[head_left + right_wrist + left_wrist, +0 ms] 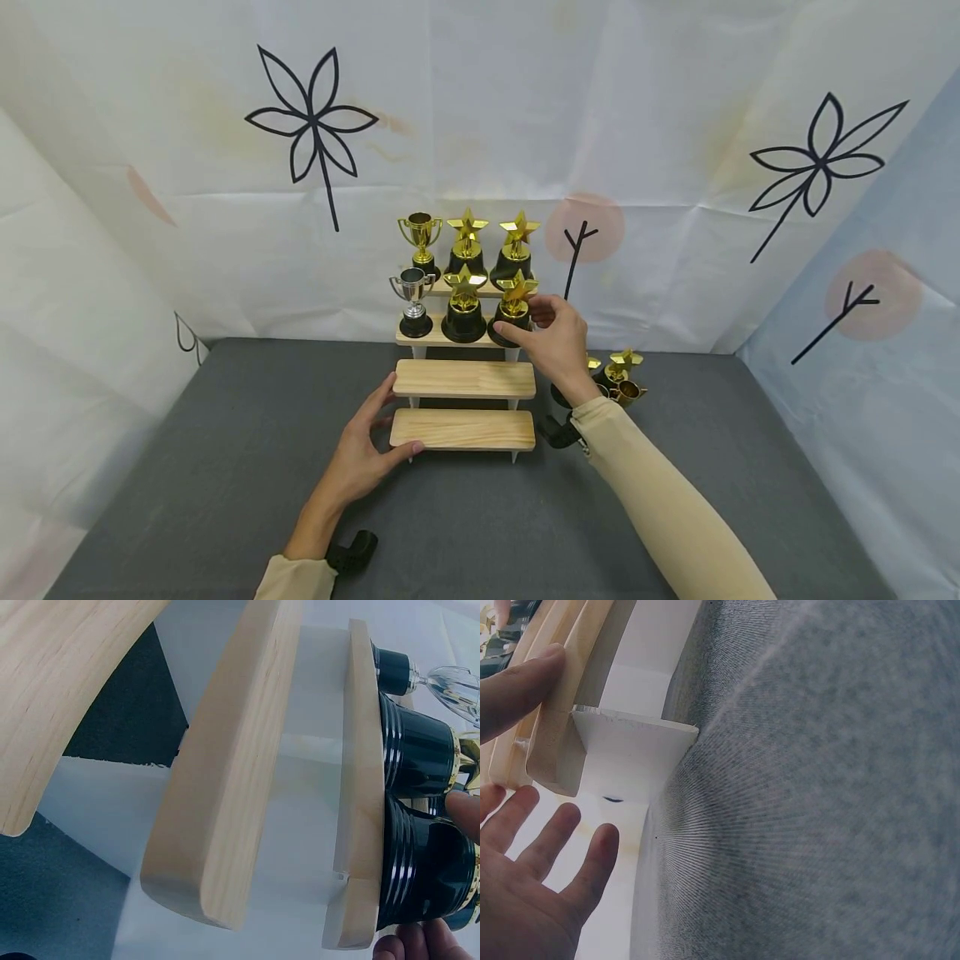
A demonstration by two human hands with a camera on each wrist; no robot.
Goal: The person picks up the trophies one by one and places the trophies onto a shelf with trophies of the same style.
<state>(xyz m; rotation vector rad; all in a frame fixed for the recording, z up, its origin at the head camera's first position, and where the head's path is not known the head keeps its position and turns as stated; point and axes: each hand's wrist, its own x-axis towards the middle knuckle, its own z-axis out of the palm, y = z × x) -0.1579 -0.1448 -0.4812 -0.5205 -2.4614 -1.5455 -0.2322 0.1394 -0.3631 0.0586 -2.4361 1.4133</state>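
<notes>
Wooden stand [463, 379]: four stepped shelves on white legs, set on the grey table [225, 467] against the backdrop [480, 125].
Top shelf: gold cup [420, 237] and two gold star trophies [467, 242], [516, 243] in a row.
Second shelf: silver cup [412, 300] at left, star trophy [463, 308] in the middle, another star trophy [514, 307] at right; the black bases stand close together, as the right wrist view shows [420, 757].
Lower two shelves: bare wood [463, 429].
Right hand [558, 337]: fingers curled round the black base of the right-end star trophy on the second shelf, thumb low on the base, fingertip [465, 814] against it.
Left hand [367, 450]: relaxed and unclenched, thumb laid on the left end of the bottom shelf, other fingers spread beside the shelf above; the left wrist view shows the fingers [562, 840] straight, gripping nothing.
Spare trophies [621, 375]: small gold cluster on the table right of the stand, partly hidden behind the right wrist.
Sleeves: beige, on both forearms [660, 500].
Black clips: one by each wrist [352, 550], [558, 432].
</notes>
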